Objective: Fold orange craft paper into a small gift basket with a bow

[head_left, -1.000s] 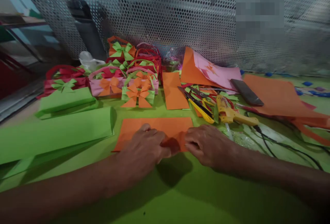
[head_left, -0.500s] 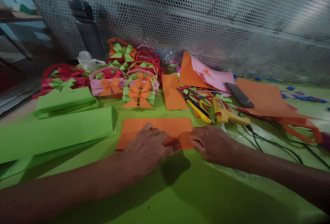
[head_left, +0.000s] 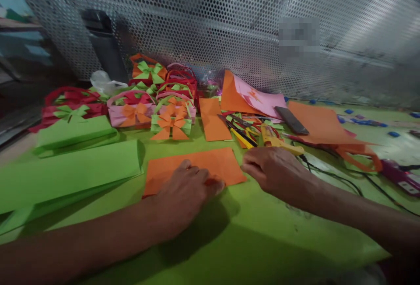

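A folded sheet of orange paper point(head_left: 223, 164) lies on the green tabletop in front of me, slightly turned. My left hand point(head_left: 188, 188) presses down on its middle and near edge, fingers curled and closed against the paper; the fingertips are partly hidden. Just off the paper's right edge is my right hand point(head_left: 271, 167), curled into a loose fist, with nothing seen sticking out of it. Beyond that hand lies a yellow glue gun point(head_left: 271, 137), partly covered by it. A yellow cutter knife point(head_left: 242, 137) rests beside scissors point(head_left: 241, 121).
Several small paper bags with bows point(head_left: 170, 123) stand at the back left. Folded green paper point(head_left: 72, 169) lies to the left. An orange strip point(head_left: 213, 121), a phone point(head_left: 291, 120), cables point(head_left: 348, 180) and a power strip point(head_left: 402, 177) are around. Perforated metal point(head_left: 210, 26) rises behind.
My right hand has come off the orange paper's right edge, and a small gap shows between them. The paper has turned a little, its right side farther away. The view has shifted right.
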Available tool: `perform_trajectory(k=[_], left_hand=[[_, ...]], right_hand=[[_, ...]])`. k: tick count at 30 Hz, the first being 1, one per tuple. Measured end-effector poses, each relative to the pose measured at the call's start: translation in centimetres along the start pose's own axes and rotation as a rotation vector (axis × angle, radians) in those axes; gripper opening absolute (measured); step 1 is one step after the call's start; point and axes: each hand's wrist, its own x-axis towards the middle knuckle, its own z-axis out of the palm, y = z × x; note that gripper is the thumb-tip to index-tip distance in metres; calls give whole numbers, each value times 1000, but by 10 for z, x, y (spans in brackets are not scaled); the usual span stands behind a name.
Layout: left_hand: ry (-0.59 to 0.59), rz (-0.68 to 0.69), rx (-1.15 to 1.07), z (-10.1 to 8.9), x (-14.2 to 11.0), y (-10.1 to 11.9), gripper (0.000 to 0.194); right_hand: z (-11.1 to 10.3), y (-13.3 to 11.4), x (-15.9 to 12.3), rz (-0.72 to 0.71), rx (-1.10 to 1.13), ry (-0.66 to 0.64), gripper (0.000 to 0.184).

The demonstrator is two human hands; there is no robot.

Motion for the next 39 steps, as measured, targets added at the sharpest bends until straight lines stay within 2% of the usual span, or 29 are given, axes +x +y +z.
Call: perform_trajectory(k=[2, 4, 6, 8, 11, 15, 19, 23, 29, 33, 39], left_hand=[[-23, -10, -8, -2, 0, 2, 35], [-59, -36, 3, -3, 1, 4, 22], [-75, -64, 5, -3, 0, 4, 14], [-49, -55, -23, -2, -2, 3, 20], [11, -22, -85, 0, -9, -3, 35], [37, -47, -142, 1, -16, -9, 27], [16, -33, -138, 2, -18, -13, 29], [4, 19, -123, 2, -17, -17, 31], [32, 31, -86, 6, -19, -17, 33], [14, 23, -85, 5, -21, -15, 35], [53, 8, -124, 4, -21, -14, 35]], right_hand=[[-1, -5, 6, -56, 223, -76, 24], [7, -6, 14, -110, 409, -232, 21], [18, -4, 22, -131, 477, -331, 15], [27, -1, 28, -122, 493, -369, 11], [31, 2, 32, -91, 503, -393, 10], [28, -1, 33, -32, 468, -400, 10], [29, -6, 35, 8, 405, -400, 18], [28, -12, 37, 26, 329, -371, 29], [20, -17, 43, -10, 279, -367, 33], [19, -12, 42, -24, 299, -408, 33], [26, 10, 33, 5, 316, -410, 30]])
